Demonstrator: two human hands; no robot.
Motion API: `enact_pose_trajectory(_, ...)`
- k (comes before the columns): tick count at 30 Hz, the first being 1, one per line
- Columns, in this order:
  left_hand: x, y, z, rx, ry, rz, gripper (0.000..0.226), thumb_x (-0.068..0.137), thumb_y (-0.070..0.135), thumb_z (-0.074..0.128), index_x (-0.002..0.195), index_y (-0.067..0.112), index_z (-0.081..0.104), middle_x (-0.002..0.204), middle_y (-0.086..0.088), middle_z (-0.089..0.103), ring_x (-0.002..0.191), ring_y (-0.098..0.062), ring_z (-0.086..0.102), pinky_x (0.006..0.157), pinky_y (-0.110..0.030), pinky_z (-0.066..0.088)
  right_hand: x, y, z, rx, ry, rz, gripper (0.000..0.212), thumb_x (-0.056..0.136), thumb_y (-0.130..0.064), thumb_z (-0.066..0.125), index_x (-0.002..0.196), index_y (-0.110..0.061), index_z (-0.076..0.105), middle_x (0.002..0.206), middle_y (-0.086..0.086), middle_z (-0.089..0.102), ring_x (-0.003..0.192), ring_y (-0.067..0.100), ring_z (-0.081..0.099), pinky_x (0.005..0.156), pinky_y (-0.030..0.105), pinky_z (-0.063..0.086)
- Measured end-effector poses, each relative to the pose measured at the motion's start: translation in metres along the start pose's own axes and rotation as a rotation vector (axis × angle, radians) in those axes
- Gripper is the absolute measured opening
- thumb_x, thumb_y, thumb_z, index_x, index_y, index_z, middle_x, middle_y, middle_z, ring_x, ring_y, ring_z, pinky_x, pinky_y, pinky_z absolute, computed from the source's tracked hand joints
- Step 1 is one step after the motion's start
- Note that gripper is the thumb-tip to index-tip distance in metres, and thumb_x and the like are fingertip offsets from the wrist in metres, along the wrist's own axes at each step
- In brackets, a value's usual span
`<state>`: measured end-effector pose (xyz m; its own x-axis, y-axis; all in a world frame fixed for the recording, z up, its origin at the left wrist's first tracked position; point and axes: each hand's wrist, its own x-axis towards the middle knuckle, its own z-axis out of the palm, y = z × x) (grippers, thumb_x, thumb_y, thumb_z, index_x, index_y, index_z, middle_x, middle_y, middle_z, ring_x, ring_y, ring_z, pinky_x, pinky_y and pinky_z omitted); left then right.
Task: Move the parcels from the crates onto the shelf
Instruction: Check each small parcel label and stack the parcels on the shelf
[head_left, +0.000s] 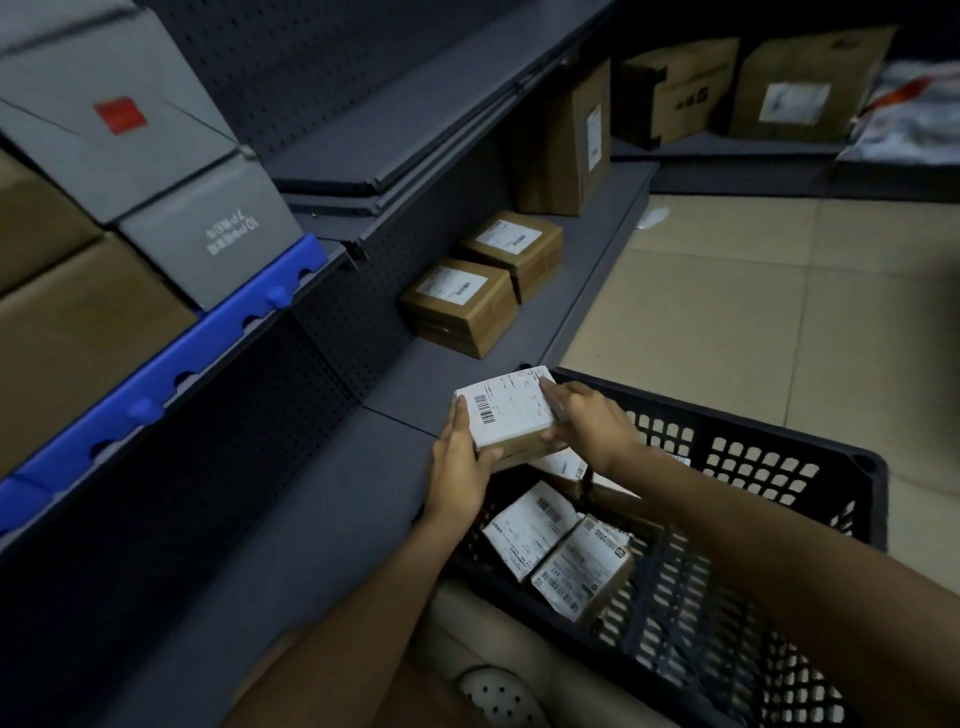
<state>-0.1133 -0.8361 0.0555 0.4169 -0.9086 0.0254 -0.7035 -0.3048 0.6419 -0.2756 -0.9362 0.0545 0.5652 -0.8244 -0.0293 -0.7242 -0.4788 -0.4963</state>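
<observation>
Cardboard parcel (511, 415), barcode label unreadable, gripped by left hand (460, 467) and right hand (589, 415).

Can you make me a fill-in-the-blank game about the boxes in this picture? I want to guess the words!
1. Both hands, left hand and right hand, hold one small ____.
2. The crate with more parcels inside is colored ____.
3. The sticker on the gray box up high is ____.
4. Two small brown boxes sit side by side on the bottom ____.

Missing words: parcel; black; red; shelf
</observation>
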Motion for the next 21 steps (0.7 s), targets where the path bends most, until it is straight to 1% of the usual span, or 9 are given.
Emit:
enact_pose_trajectory(1, -0.001, 0.007, -0.007, 0.0, 0.017, 0.015, 0.084, 0.086, 0.009, 0.069, 0.154, 0.015, 0.02, 0.152, -0.005, 0.039, 0.133, -0.02, 0.043, 0.107, -0.02, 0.031, -0.002, -0.005, -0.009, -0.003, 0.015, -0.006, 0.06, 0.086, -0.028, 0.066, 0.138, -0.021, 0.037, 0.129, 0.012, 0.051, 0.107, 0.035, 0.056, 0.087, 0.043, 0.049)
enact_pose_trajectory(4, -0.004, 0.025, -0.029, 0.0, 0.074, 0.08, 0.082, 0.087, 0.007, 0.067, 0.154, 0.012, 0.02, 0.156, -0.004, 0.029, 0.14, -0.018, 0.033, 0.101, -0.005, 0.016, -0.007, -0.019, -0.034, 0.002, 0.075, -0.031, 0.062, 0.087, -0.027, 0.066, 0.141, -0.022, 0.037, 0.124, 0.013, 0.053, 0.106, 0.034, 0.055, 0.085, 0.038, 0.047)
enact_pose_trajectory(6, -0.006, 0.036, -0.044, -0.001, 0.103, 0.129, 0.082, 0.087, 0.008, 0.067, 0.154, 0.013, 0.02, 0.158, -0.003, 0.025, 0.143, -0.016, 0.028, 0.102, -0.004, 0.011, -0.012, -0.03, -0.053, 0.0, 0.119, -0.048, 0.06, 0.087, -0.027, 0.067, 0.14, -0.022, 0.039, 0.123, 0.013, 0.053, 0.109, 0.035, 0.055, 0.086, 0.039, 0.047)
enact_pose_trajectory(10, -0.011, 0.061, -0.079, -0.001, 0.184, 0.209, 0.081, 0.088, 0.012, 0.067, 0.154, 0.015, 0.019, 0.159, -0.001, 0.023, 0.142, -0.015, 0.029, 0.101, -0.004, 0.011, -0.021, -0.055, -0.096, 0.015, 0.21, -0.092, 0.068, 0.088, -0.027, 0.067, 0.148, -0.023, 0.035, 0.136, 0.012, 0.049, 0.12, 0.035, 0.05, 0.093, 0.04, 0.046)
enact_pose_trajectory(12, -0.016, 0.076, -0.099, -0.011, 0.233, 0.256, 0.081, 0.089, 0.011, 0.067, 0.154, 0.013, 0.019, 0.16, -0.002, 0.022, 0.142, -0.015, 0.028, 0.103, -0.005, 0.013, -0.024, -0.068, -0.116, 0.006, 0.257, -0.133, 0.07, 0.087, -0.026, 0.068, 0.148, -0.023, 0.034, 0.14, 0.011, 0.047, 0.123, 0.034, 0.049, 0.095, 0.04, 0.045)
enact_pose_trajectory(15, -0.024, 0.096, -0.13, -0.037, 0.3, 0.326, 0.081, 0.089, 0.01, 0.066, 0.154, 0.012, 0.018, 0.16, -0.001, 0.019, 0.144, -0.011, 0.022, 0.11, -0.011, 0.013, -0.03, -0.091, -0.146, -0.002, 0.334, -0.188, 0.072, 0.085, -0.026, 0.07, 0.148, -0.024, 0.034, 0.141, 0.009, 0.047, 0.123, 0.033, 0.05, 0.093, 0.04, 0.044)
enact_pose_trajectory(18, -0.033, 0.115, -0.164, -0.049, 0.368, 0.378, 0.082, 0.089, 0.013, 0.066, 0.155, 0.015, 0.016, 0.16, 0.003, 0.019, 0.137, 0.002, 0.016, 0.108, -0.008, 0.012, -0.038, -0.116, -0.177, 0.003, 0.399, -0.278, 0.072, 0.086, -0.025, 0.069, 0.149, -0.022, 0.032, 0.14, 0.009, 0.048, 0.121, 0.032, 0.051, 0.094, 0.043, 0.047)
enact_pose_trajectory(20, -0.038, 0.128, -0.189, -0.047, 0.415, 0.417, 0.082, 0.09, 0.015, 0.066, 0.155, 0.016, 0.016, 0.16, 0.005, 0.019, 0.137, 0.003, 0.016, 0.109, -0.009, 0.013, -0.044, -0.135, -0.198, -0.01, 0.451, -0.331, 0.072, 0.087, -0.025, 0.068, 0.149, -0.021, 0.032, 0.141, 0.009, 0.047, 0.121, 0.032, 0.051, 0.095, 0.045, 0.047)
enact_pose_trajectory(21, -0.042, 0.135, -0.203, -0.043, 0.441, 0.436, 0.082, 0.09, 0.015, 0.066, 0.155, 0.016, 0.017, 0.16, 0.005, 0.02, 0.14, 0.0, 0.017, 0.112, -0.013, 0.015, -0.046, -0.145, -0.209, -0.015, 0.474, -0.35, 0.072, 0.088, -0.025, 0.068, 0.149, -0.021, 0.031, 0.141, 0.01, 0.047, 0.122, 0.032, 0.051, 0.096, 0.045, 0.047)
